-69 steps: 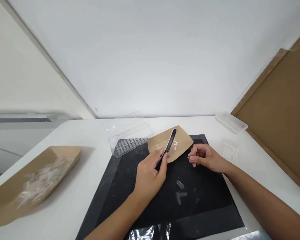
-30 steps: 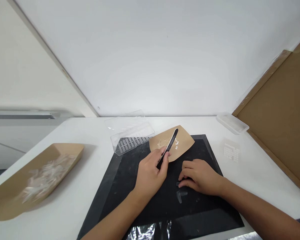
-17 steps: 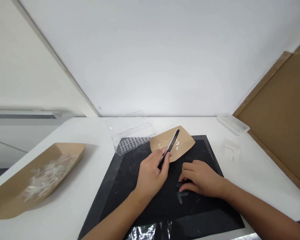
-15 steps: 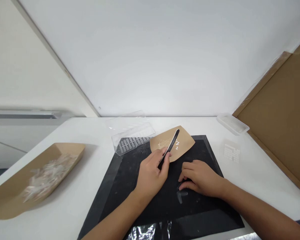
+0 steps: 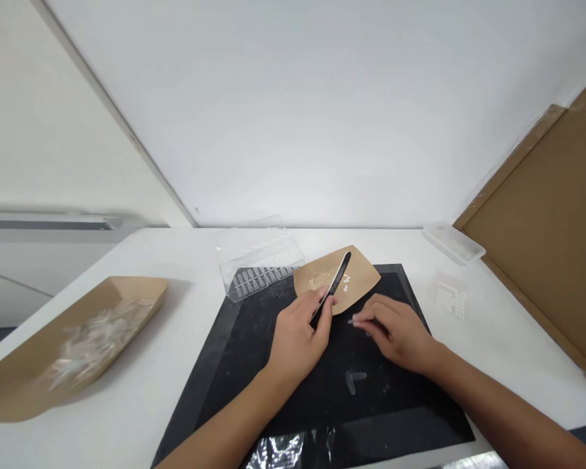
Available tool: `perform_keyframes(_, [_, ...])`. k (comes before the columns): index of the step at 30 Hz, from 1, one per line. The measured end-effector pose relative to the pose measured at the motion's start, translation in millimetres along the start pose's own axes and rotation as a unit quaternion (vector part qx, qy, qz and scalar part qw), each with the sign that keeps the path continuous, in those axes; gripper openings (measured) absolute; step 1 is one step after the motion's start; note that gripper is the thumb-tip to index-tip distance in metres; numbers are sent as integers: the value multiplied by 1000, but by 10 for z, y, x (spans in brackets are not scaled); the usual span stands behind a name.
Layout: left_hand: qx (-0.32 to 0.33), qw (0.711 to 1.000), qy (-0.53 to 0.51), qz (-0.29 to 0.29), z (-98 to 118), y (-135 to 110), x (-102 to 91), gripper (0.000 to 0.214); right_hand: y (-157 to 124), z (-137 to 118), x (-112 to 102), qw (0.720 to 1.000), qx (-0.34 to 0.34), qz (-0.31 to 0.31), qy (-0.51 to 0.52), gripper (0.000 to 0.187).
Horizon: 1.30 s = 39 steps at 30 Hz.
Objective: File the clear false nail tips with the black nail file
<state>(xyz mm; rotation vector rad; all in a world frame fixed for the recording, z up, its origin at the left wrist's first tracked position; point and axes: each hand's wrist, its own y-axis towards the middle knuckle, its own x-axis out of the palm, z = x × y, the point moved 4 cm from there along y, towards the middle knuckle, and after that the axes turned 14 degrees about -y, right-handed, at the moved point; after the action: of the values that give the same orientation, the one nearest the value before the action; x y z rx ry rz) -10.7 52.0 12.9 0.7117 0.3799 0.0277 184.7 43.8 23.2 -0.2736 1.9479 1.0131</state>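
My left hand (image 5: 297, 329) is closed around a curved black-and-white nail file (image 5: 340, 272), which slants up over a brown paper sheet (image 5: 317, 277) with small white bits on it. My right hand (image 5: 395, 329) hovers over the black mat (image 5: 293, 391), thumb and fingers pinching a small clear nail tip (image 5: 352, 321) near the sheet's lower edge. Most of that tip is hidden by the fingers. Below the right hand, a couple of clear nail tips (image 5: 352, 380) lie on the mat, one touching the other.
A brown tray (image 5: 139, 284) on the left holds a heap of clear nail tips. Behind the mat's left corner stands an open clear plastic box (image 5: 232, 264) with rows of tips. To the right are a white-dotted sheet (image 5: 452, 298), a translucent dish (image 5: 454, 242) and cardboard (image 5: 547, 228).
My right hand has lifted off the mat and moved up and slightly right, with the nail tip between its fingers. My left hand and the nail file have barely moved.
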Motion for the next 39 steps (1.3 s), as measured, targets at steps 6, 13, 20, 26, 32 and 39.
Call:
perform_keyframes(6, [-67, 997, -34, -11, 52, -1, 13, 22, 303, 144, -128, 990, 18, 104, -96, 9])
perform_keyframes(13, [-106, 993, -58, 10, 11, 21, -50, 23, 557, 258, 42, 997, 26, 66, -23, 12])
perform_keyframes(20, [-110, 993, -40, 9, -17, 25, -67, 25, 614, 258, 127, 995, 22, 86, -34, 14])
perform_keyframes(26, [-81, 996, -26, 5, 25, 50, -77, 24, 596, 299, 169, 994, 59, 85, -17, 13])
perform_keyframes(32, [-79, 997, -23, 1, 1, 36, -65, 23, 584, 325, 176, 995, 46, 84, -28, 13])
perform_keyframes(39, [-76, 997, -23, 6, 29, 29, -43, 24, 578, 307, 173, 991, 60, 110, -38, 19])
